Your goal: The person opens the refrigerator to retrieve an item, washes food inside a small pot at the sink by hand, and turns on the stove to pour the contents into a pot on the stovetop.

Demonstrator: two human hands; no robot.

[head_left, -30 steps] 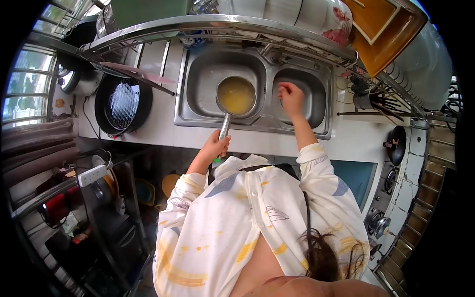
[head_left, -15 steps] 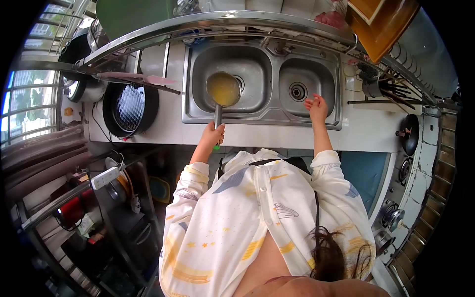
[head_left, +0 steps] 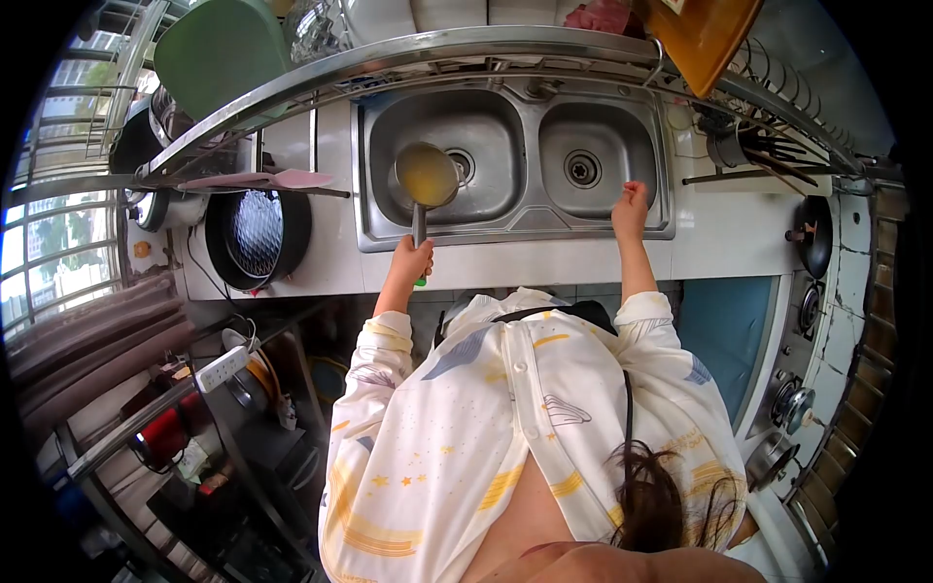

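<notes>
A small metal pan (head_left: 428, 178) with yellow liquid in it is over the larger left basin of the steel sink (head_left: 447, 231). My left hand (head_left: 412, 260) is wrapped round its handle (head_left: 419, 225), whose green end shows below the fingers. At the near right edge of the smaller right basin is my right hand (head_left: 631, 206), raised, with its fingers drawn together. Whether anything small is between those fingers cannot be made out. Both basin drains show, the left one just right of the pan.
A black square-patterned pan (head_left: 257, 238) sits on the left counter. The metal rack rail (head_left: 408, 44) crosses above the sink. On the right are a utensil holder (head_left: 727, 151), a dark frying pan (head_left: 814, 236) and a stove (head_left: 782, 398). A power strip (head_left: 223, 368) is at lower left.
The pan has moved left and tilted slightly, uncovering the left drain. My right hand has gone from above the right basin to its near right edge. The camera view has shifted.
</notes>
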